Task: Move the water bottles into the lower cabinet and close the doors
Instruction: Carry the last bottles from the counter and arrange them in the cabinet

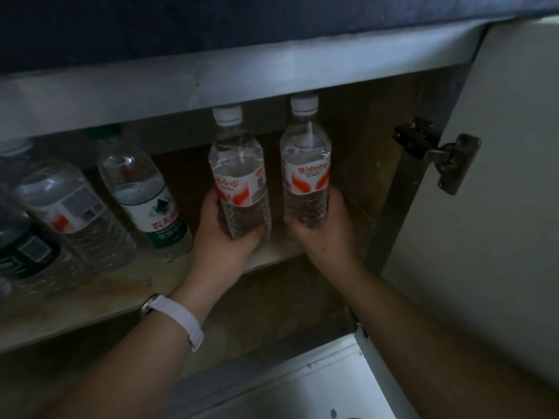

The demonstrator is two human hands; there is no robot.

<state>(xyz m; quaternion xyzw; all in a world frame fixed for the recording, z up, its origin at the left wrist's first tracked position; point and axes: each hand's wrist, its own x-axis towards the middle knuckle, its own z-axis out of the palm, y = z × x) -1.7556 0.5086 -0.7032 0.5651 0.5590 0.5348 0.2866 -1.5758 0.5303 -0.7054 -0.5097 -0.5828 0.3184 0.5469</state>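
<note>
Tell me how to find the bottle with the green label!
Look inside the open cabinet, on the wooden shelf where the bottles stand. Left of the two red-labelled bottles that the hands are holding stands the green-label bottle, leaning a little and touched by nobody. It is the only one with a white and green label carrying a dark green triangle; its neighbours show red or black.
</note>
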